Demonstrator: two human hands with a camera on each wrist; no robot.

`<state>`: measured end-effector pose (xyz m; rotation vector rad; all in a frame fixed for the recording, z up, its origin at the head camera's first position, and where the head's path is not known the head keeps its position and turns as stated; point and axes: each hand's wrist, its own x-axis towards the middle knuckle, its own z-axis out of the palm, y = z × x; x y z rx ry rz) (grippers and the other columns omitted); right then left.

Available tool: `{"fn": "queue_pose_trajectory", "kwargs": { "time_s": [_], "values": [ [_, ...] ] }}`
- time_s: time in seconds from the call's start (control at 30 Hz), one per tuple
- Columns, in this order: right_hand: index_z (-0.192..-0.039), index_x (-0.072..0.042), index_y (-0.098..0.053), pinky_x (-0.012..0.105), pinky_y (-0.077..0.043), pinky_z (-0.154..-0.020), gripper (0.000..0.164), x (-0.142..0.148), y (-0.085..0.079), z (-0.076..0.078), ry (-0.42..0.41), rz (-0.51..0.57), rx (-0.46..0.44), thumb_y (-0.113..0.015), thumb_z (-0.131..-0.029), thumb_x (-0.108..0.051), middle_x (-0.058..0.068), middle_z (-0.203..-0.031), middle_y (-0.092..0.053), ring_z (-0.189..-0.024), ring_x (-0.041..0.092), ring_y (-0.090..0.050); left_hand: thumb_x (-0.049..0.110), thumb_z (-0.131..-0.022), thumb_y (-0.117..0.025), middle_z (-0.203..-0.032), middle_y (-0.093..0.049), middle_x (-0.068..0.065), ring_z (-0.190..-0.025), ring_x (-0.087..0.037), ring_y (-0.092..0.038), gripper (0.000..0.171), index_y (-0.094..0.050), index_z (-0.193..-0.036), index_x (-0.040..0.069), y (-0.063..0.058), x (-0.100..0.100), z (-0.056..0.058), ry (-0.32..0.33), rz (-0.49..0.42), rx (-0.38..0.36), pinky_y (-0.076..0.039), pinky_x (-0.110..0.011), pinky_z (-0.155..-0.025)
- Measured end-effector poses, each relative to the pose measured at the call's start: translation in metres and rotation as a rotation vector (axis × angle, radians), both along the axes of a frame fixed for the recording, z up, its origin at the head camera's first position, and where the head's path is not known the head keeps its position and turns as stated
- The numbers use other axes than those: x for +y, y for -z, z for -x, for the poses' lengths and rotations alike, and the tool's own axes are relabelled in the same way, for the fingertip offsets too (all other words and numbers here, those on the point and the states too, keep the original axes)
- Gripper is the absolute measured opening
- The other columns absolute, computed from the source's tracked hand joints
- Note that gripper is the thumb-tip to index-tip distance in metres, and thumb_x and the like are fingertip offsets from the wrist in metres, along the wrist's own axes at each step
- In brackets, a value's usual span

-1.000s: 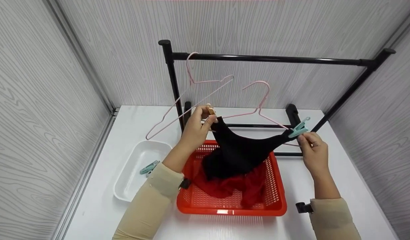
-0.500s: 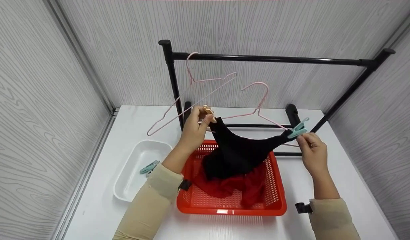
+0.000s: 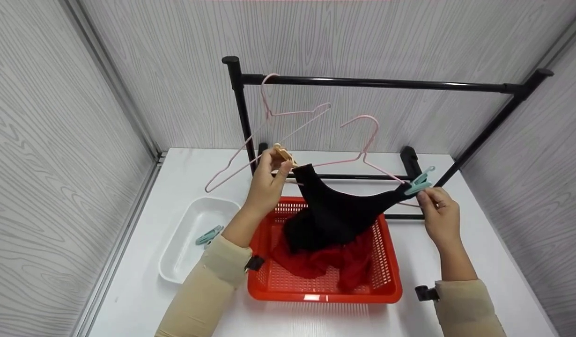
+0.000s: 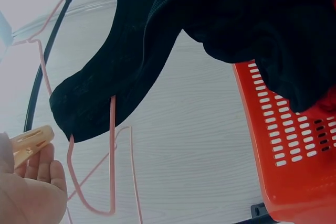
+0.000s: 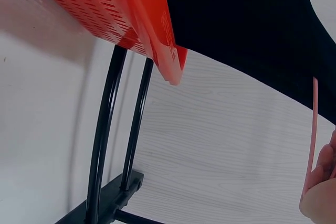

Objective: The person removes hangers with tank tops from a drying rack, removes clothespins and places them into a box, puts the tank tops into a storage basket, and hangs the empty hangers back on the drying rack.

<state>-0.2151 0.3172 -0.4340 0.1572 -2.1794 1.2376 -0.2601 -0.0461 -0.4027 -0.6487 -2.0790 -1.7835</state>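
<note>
A black garment (image 3: pixel 337 206) with strap-like ends hangs over the lower part of a pink hanger (image 3: pixel 371 140). A teal clothespin (image 3: pixel 420 182) is clipped on its right end. At that end my right hand (image 3: pixel 445 215) pinches the hanger's tip; the right wrist view shows the fingers round the pink wire (image 5: pixel 314 129). My left hand (image 3: pixel 264 187) pinches a yellow-orange clothespin (image 3: pixel 285 154) beside the garment's left end. In the left wrist view that clothespin (image 4: pixel 31 141) is apart from the cloth, and the hanger's left end pokes out below the strap.
Below the garment stands a red basket (image 3: pixel 325 297) with red cloth (image 3: pixel 302 262) in it. A white tray (image 3: pixel 175 262) with teal clothespins (image 3: pixel 209 235) stands at the left. Behind is a black rack (image 3: pixel 391 84), with another pink hanger (image 3: pixel 269 103) on its bar.
My left hand has moved a little to the left with the yellow-orange clothespin, away from the garment's left end. The right hand has hardly moved.
</note>
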Motion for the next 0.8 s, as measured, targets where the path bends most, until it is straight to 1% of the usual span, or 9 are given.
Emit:
{"fn": "queue_pose_trajectory", "kwargs": {
  "time_s": [0.07,0.17,0.23,0.3,0.47,0.53,0.63,0.8],
  "values": [
    [-0.092,0.017,-0.067,0.011,-0.041,-0.061,0.009,0.000,0.001,0.000,0.003,-0.004,-0.001,-0.061,-0.093,0.010,0.010,-0.082,-0.060,-0.068,0.001,-0.050,0.001,-0.103,-0.050,-0.114,-0.055,-0.020,-0.107,-0.029,-0.058,0.026,-0.043,-0.126,-0.008,-0.004,-0.004,-0.006,-0.004,0.009,-0.009,-0.046,-0.038,-0.094],
    [-0.093,0.017,-0.067,0.011,-0.040,-0.060,0.009,0.000,0.002,-0.001,0.006,-0.004,0.000,-0.061,-0.093,0.010,0.012,-0.082,-0.059,-0.066,0.001,-0.050,0.001,-0.102,-0.051,-0.112,-0.056,-0.018,-0.104,-0.027,-0.060,0.029,-0.043,-0.129,-0.008,-0.003,-0.009,-0.009,-0.016,0.018,-0.022,-0.048,-0.033,-0.086],
    [-0.093,0.017,-0.067,0.011,-0.041,-0.060,0.010,0.001,0.002,-0.001,0.009,0.001,0.002,-0.061,-0.093,0.010,0.012,-0.083,-0.060,-0.067,0.001,-0.050,0.001,-0.102,-0.051,-0.110,-0.056,-0.018,-0.102,-0.027,-0.060,0.031,-0.043,-0.130,-0.009,0.001,-0.012,-0.010,-0.024,0.018,-0.030,-0.048,-0.031,-0.084],
    [-0.094,0.017,-0.068,0.010,-0.041,-0.062,0.010,0.001,0.003,-0.001,0.012,0.006,0.003,-0.061,-0.093,0.010,0.010,-0.084,-0.061,-0.069,0.001,-0.051,0.003,-0.102,-0.052,-0.111,-0.056,-0.018,-0.102,-0.027,-0.060,0.034,-0.043,-0.133,-0.009,0.012,-0.016,-0.006,-0.040,0.029,-0.040,-0.048,-0.031,-0.085],
    [-0.094,0.018,-0.068,0.010,-0.043,-0.066,0.009,0.002,0.003,-0.002,0.013,0.025,0.006,-0.061,-0.093,0.011,0.005,-0.085,-0.062,-0.072,0.000,-0.052,0.006,-0.102,-0.055,-0.114,-0.056,-0.018,-0.105,-0.028,-0.059,0.037,-0.044,-0.133,-0.008,0.044,-0.025,0.008,-0.086,0.063,-0.033,-0.048,-0.038,-0.094],
    [-0.094,0.018,-0.068,0.010,-0.043,-0.066,0.009,0.002,0.003,-0.002,0.011,0.026,0.004,-0.061,-0.093,0.011,0.004,-0.085,-0.062,-0.072,0.000,-0.052,0.009,-0.102,-0.056,-0.113,-0.056,-0.017,-0.102,-0.026,-0.059,0.035,-0.046,-0.131,-0.006,0.051,-0.029,0.009,-0.093,0.072,-0.024,-0.048,-0.038,-0.092],
    [-0.094,0.018,-0.067,0.010,-0.043,-0.065,0.010,0.002,0.003,-0.002,0.013,0.023,0.000,-0.061,-0.093,0.010,0.003,-0.085,-0.062,-0.072,0.000,-0.052,0.014,-0.102,-0.059,-0.111,-0.056,-0.013,-0.099,-0.021,-0.058,0.033,-0.049,-0.128,-0.002,0.057,-0.036,0.007,-0.092,0.090,-0.017,-0.049,-0.036,-0.089],
    [-0.093,0.017,-0.067,0.010,-0.044,-0.064,0.010,0.001,0.002,-0.002,0.013,0.029,-0.007,-0.061,-0.093,0.010,0.003,-0.084,-0.061,-0.071,0.000,-0.053,0.021,-0.102,-0.059,-0.110,-0.058,-0.008,-0.099,-0.018,-0.058,0.034,-0.050,-0.126,-0.001,0.067,-0.051,0.001,-0.107,0.180,-0.028,-0.049,-0.036,-0.091]
  ]
}}
